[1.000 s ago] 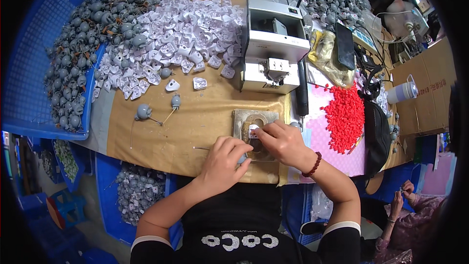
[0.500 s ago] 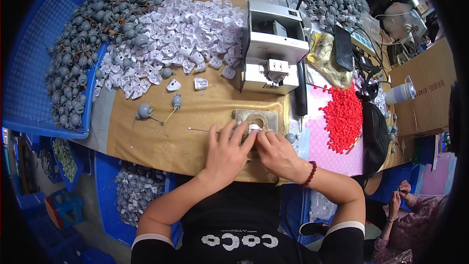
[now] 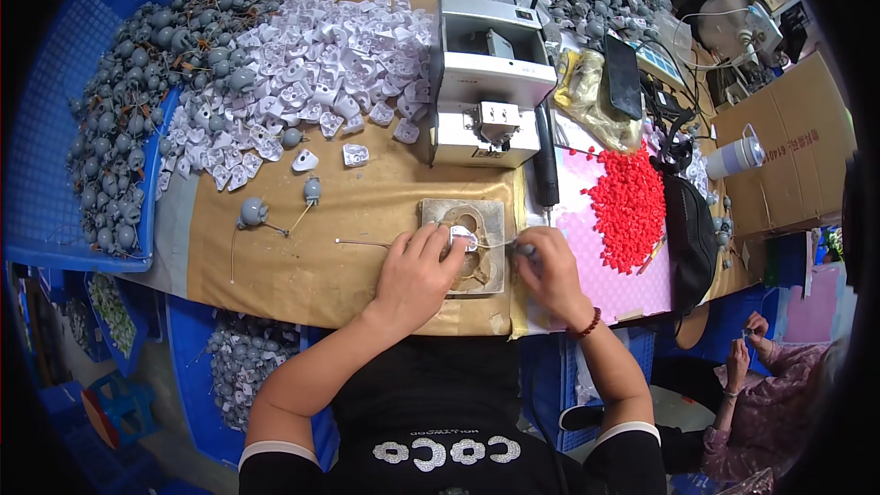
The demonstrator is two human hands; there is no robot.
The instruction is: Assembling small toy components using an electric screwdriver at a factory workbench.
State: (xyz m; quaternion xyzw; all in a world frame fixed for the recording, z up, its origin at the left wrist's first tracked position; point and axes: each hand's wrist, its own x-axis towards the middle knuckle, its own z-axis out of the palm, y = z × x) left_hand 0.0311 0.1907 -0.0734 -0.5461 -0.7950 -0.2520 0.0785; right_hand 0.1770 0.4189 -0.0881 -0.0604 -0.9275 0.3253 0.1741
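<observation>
A square metal jig plate (image 3: 484, 214) lies on the brown tabletop in front of me. My left hand (image 3: 417, 275) rests on its left side, fingertips pressing a small white plastic piece (image 3: 464, 236) onto the jig. My right hand (image 3: 548, 270) sits at the plate's right edge and grips a small dark tool (image 3: 525, 248). A thin wire (image 3: 362, 242) runs left from under my left hand. Two grey round parts with wires (image 3: 252, 213) lie further left.
A heap of white plastic pieces (image 3: 302, 82) and a blue crate of grey round parts (image 3: 128, 119) fill the back left. A white boxy machine (image 3: 490, 82) stands behind the jig. Red small pieces (image 3: 628, 206) lie on a pink mat at right. Another person's hands (image 3: 747, 339) work at lower right.
My right hand has moved from the jig's middle to its right edge. My left hand has slid onto the jig and now presses the white piece.
</observation>
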